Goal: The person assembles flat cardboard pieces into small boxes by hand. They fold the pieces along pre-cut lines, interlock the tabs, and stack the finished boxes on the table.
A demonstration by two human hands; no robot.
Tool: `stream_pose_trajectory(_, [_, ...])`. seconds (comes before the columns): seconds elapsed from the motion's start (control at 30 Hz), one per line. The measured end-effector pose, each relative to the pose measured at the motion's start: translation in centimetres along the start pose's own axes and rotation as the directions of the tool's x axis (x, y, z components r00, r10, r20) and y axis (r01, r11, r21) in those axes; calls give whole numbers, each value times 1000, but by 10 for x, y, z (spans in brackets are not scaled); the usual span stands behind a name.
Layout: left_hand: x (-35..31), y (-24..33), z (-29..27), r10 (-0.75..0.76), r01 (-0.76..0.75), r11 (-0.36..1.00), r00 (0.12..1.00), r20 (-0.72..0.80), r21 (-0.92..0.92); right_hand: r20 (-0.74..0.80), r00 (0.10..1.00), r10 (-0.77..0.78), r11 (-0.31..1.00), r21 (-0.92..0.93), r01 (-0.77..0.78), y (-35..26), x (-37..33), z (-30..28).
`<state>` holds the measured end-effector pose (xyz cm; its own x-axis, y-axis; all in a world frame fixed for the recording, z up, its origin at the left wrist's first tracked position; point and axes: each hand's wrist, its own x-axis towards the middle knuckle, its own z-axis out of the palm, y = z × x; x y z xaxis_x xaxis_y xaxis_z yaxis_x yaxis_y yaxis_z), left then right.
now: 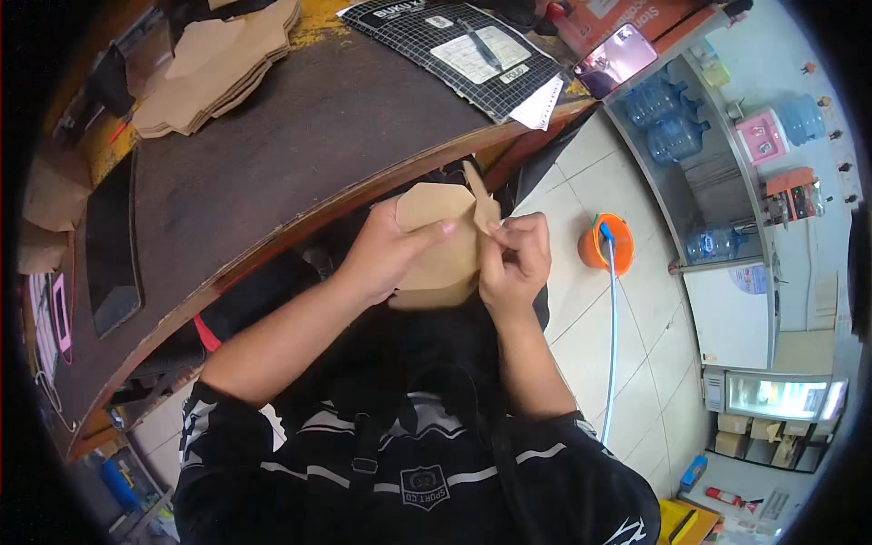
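Over my lap, just off the table edge, I hold a brown kraft paper food box, partly folded, with its side flaps bent at angles. My left hand grips its left side, the thumb lying across the paper. At the right edge my right hand pinches a narrow flap between thumb and fingers. The fingers behind the box are hidden. A stack of flat brown cut-out sheets lies on the table at the far left.
The dark-topped table has a worn wooden edge. On it are a black gridded book with a pen, a phone and a dark flat panel. An orange bucket with a blue hose stands on the tiled floor to the right.
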<state>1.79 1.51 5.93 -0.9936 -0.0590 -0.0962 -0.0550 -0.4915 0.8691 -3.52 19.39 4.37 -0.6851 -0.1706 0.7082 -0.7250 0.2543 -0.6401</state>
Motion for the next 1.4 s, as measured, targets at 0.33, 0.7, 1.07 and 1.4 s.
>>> stream_pose_trajectory(0.33, [7,-7,-21,84,-109,924,993,85,367,529,840,117,984,51,-169,16,16,-25])
stream_pose_trajectory(0.7, [3,-14,-23,56,-105,814,993,102,572,698,659,279,861,122,-494,39,-7,-28])
stream_pose_trajectory(1.07, [1,-28,-18,107,-133,716,991,81,685,578,772,265,942,15,-335,53,-31,-18])
stream_pose_trajectory(1.4, [12,-45,-29,-45,-25,802,994,102,597,673,679,294,935,-56,-350,45,-20,-25])
